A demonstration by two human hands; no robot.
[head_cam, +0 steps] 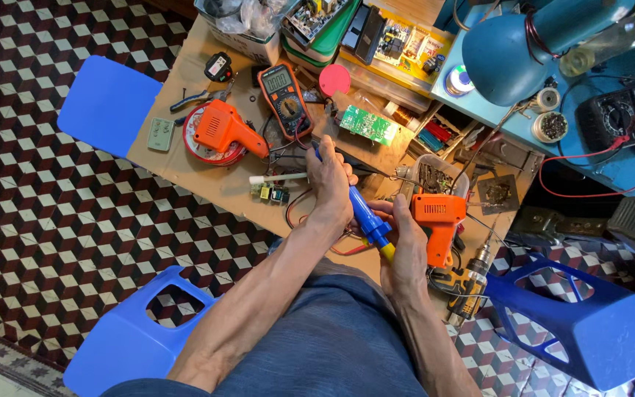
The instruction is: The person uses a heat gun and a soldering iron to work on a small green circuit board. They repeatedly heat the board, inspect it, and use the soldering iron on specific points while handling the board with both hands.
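1. A blue desoldering pump (362,213) with a yellow end is gripped at its near, yellow end by the right hand (404,254), whose fingers are closed around it.
2. The far part of the pump is covered by the left hand (330,184), with the fingers wrapped over the barrel; its tip is pointed towards the far side of the cardboard-covered work surface (185,158).
3. The pump is held above the near edge of that surface, just left of an orange soldering gun (439,220).
4. A second orange soldering gun (225,131) is laid on a red reel further left, well apart from the hands.
5. An orange-cased multimeter (282,95) is seen beyond the hands, with a green circuit board (367,123) to its right.
6. A small board with yellow and blue parts (270,193) and a white stick (277,177) are placed just left of the left hand.
7. Blue plastic stools (137,338) are seen near left and near right on the patterned tile floor (45,220).
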